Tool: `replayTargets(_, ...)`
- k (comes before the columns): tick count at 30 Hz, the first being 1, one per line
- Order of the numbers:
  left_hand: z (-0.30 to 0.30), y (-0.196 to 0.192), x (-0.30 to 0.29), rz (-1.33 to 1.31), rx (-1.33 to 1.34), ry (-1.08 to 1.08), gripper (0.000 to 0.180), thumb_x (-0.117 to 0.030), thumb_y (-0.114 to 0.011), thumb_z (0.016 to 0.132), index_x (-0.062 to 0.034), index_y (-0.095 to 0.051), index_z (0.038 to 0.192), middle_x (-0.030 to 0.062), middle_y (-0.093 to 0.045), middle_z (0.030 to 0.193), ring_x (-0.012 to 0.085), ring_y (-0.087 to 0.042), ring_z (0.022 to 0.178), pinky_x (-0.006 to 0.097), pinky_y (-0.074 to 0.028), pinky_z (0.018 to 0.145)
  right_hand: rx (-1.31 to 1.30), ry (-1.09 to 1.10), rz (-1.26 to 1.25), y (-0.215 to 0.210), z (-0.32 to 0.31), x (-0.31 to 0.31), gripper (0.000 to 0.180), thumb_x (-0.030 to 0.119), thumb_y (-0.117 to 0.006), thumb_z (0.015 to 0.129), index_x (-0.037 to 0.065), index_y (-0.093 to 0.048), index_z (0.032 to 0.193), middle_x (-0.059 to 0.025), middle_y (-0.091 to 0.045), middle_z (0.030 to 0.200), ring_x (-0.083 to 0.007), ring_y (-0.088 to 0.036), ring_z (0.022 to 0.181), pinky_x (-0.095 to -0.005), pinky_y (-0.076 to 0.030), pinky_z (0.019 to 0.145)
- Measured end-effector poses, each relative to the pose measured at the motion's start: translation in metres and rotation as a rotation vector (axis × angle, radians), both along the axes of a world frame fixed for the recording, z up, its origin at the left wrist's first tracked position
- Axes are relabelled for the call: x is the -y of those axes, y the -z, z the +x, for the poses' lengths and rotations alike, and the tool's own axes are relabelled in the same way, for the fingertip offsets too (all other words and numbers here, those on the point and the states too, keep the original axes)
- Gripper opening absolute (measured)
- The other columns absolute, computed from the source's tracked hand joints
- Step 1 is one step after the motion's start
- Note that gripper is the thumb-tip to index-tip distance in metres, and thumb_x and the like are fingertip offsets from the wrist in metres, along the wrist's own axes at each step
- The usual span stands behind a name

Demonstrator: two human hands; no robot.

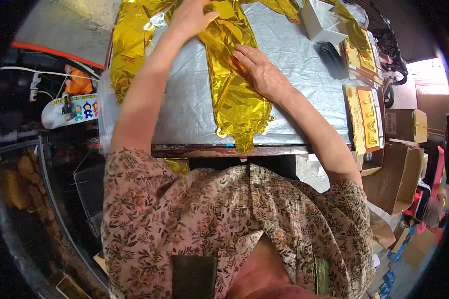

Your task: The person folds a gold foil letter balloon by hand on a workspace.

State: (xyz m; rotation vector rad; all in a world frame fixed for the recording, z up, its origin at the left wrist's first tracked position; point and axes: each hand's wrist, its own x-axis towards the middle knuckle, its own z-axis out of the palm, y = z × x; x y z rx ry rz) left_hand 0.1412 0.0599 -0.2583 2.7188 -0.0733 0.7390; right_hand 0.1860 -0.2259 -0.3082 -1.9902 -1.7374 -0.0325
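A flat, shiny gold foil balloon [239, 94] lies lengthwise on the silver-covered table [184, 114], its tabbed lower end hanging a little over the near edge. My right hand [259, 70] rests on its right side, fingers stretched out and pressed to the foil. Farther up, my left hand [190, 19] reaches over the balloon's upper left with the thumb spread away; the upper frame edge cuts off part of that hand. More gold foil [127, 55] is draped along the table's left side, and another gold piece [282, 9] lies at the far side.
A white open box [323, 22] and a black case [331, 57] stand at the table's right. Beside them are flat packages with gold letters [368, 117]. Cardboard boxes [391, 174] are stacked right of the table. A white skateboard deck [70, 110] leans at left.
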Motion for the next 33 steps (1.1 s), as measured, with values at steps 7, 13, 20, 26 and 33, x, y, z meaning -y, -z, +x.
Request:
replayTargets(7, -0.073, 0.01, 0.054, -0.54, -0.49, -0.517, 0.053, -0.052, -0.077, 0.089, -0.0014, -0.068, 0.075, 0.0057, -0.066, 0.063, 0.015, -0.064, 0.055, 0.032, -0.053, 0.058, -0.018, -0.03, 0.045, 0.005, 0.003, 0.001, 0.061, 0.001, -0.056, 0.089, -0.003, -0.044, 0.149, -0.022, -0.045, 0.155, -0.0386, -0.045, 0.142, -0.0449, -0.034, 0.122)
replayTargets(13, -0.061, 0.023, 0.056, -0.842, -0.435, -0.531, 0.04, -0.036, -0.09, 0.081, -0.0038, -0.066, 0.074, 0.0022, -0.067, 0.066, 0.008, -0.063, 0.056, 0.023, -0.047, 0.049, -0.057, -0.015, 0.019, 0.003, 0.001, -0.002, 0.072, -0.005, -0.06, 0.088, 0.002, -0.037, 0.156, -0.02, -0.04, 0.161, -0.0371, -0.042, 0.146, -0.0402, -0.037, 0.122)
replayTargets(20, -0.06, 0.019, 0.065, -1.375, -0.379, -0.345, 0.024, -0.021, -0.084, 0.088, -0.0056, -0.066, 0.082, -0.003, -0.059, 0.067, 0.0046, -0.051, 0.052, 0.02, -0.038, 0.045, -0.048, 0.009, 0.036, 0.007, 0.003, 0.001, 0.074, -0.002, -0.061, 0.088, 0.001, -0.033, 0.157, -0.0223, -0.04, 0.159, -0.0398, -0.044, 0.143, -0.0425, -0.038, 0.12)
replayTargets(26, -0.065, 0.038, 0.055, -1.753, -0.315, -0.157, 0.01, -0.008, -0.072, 0.095, -0.0008, -0.066, 0.096, 0.0035, -0.061, 0.078, 0.0087, -0.051, 0.063, 0.021, -0.039, 0.053, -0.129, 0.014, 0.058, -0.001, 0.0, 0.001, 0.074, -0.002, -0.059, 0.092, 0.005, -0.031, 0.159, -0.0219, -0.038, 0.161, -0.0393, -0.042, 0.145, -0.0413, -0.04, 0.118)
replayTargets(33, -0.054, 0.046, 0.069, -2.16, -0.179, -0.003, 0.007, 0.003, -0.056, 0.102, 0.0022, -0.061, 0.106, 0.0065, -0.061, 0.087, 0.01, -0.052, 0.068, 0.019, -0.04, 0.056, -0.125, -0.012, 0.136, 0.005, 0.004, -0.001, 0.073, -0.001, -0.059, 0.088, -0.003, -0.033, 0.156, -0.0275, -0.039, 0.158, -0.0419, -0.043, 0.144, -0.0426, -0.04, 0.119)
